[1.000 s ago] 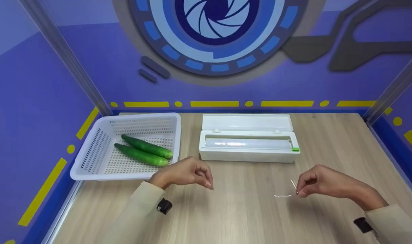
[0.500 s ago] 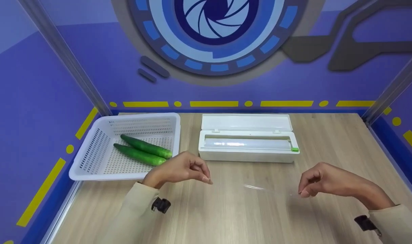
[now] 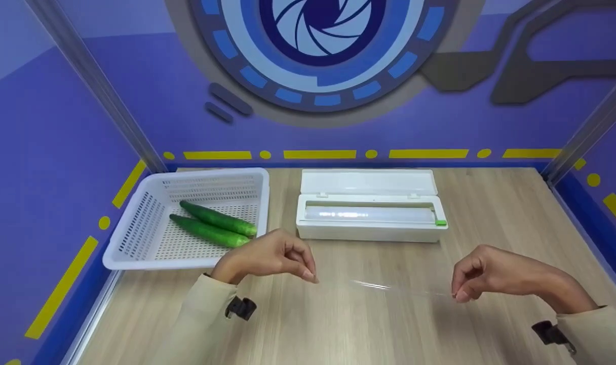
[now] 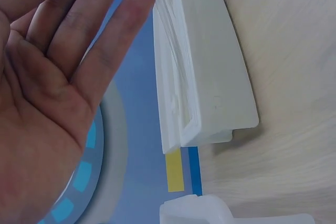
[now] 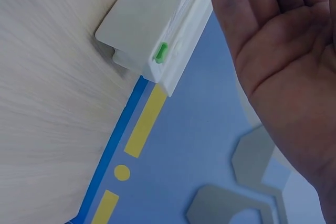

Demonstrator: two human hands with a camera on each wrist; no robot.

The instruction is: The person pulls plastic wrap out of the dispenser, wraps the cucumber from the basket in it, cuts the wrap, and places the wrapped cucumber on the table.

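Note:
A thin sheet of clear cling film [image 3: 371,285] hangs between my two hands; only its shiny top edge shows plainly. One end is pinched between the thumb and finger of my left hand [image 3: 275,258], just right of the basket. My right hand [image 3: 505,274] pinches the other end, at the right of the table. Behind the film sits a white cling film box [image 3: 369,233], its lid raised, with a film roll [image 3: 363,214] inside. In the wrist views the left palm [image 4: 47,98] and right palm [image 5: 294,77] show, with fingertips partly out of frame.
A white perforated basket [image 3: 120,253] stands at the back left, holding two cucumbers [image 3: 209,230]. The box has a green slider [image 3: 440,223] at its right end. Purple patterned walls [image 3: 338,132] enclose the wooden table [image 3: 338,329] on the back and sides.
The left hand has shifted slightly left and the right hand slightly right and down. The cling film, loose near the right hand earlier, now spans tauter between both hands.

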